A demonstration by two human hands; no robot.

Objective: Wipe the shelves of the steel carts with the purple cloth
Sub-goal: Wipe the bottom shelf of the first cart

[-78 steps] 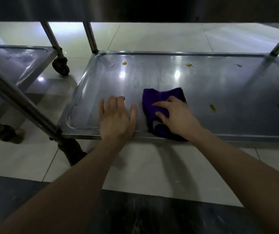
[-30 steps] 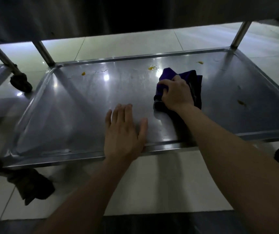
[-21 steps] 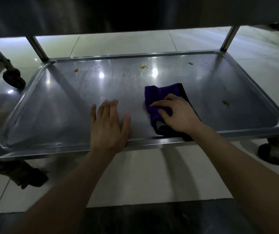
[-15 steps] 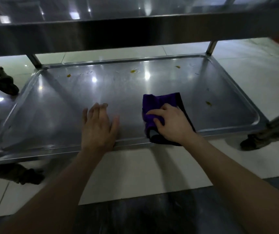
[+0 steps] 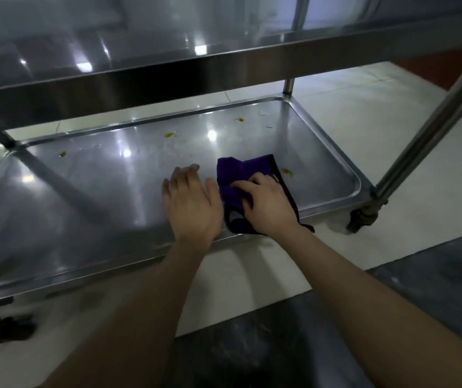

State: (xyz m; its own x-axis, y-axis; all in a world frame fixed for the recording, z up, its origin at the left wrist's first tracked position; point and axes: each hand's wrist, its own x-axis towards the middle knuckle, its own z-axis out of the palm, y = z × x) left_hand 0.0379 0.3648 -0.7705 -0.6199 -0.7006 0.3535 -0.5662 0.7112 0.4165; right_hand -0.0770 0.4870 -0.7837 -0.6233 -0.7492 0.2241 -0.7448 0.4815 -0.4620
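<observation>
The purple cloth (image 5: 238,172) is seen lying bunched on the lower shelf (image 5: 98,197) of a steel cart, right of the middle and close to the front rim, with a dark-edged corner hanging over that rim. The cloth is pressed down by the right hand (image 5: 269,204); its fingers are bent over the fabric and grip it, and the thumb is tucked against the near fold. The left hand (image 5: 193,203) is laid flat on the bare steel just beside the cloth; its fingers are held straight and close together, the thumb is spread toward the cloth, and the fingertips are blurred. Small yellowish spots (image 5: 169,134) are scattered along the back of the shelf, and one more (image 5: 287,171) is found just right of the cloth. The upper shelf (image 5: 168,37) is seen overhead; a caster (image 5: 362,218) is seen at the right front corner on the pale tiled floor (image 5: 364,113).
</observation>
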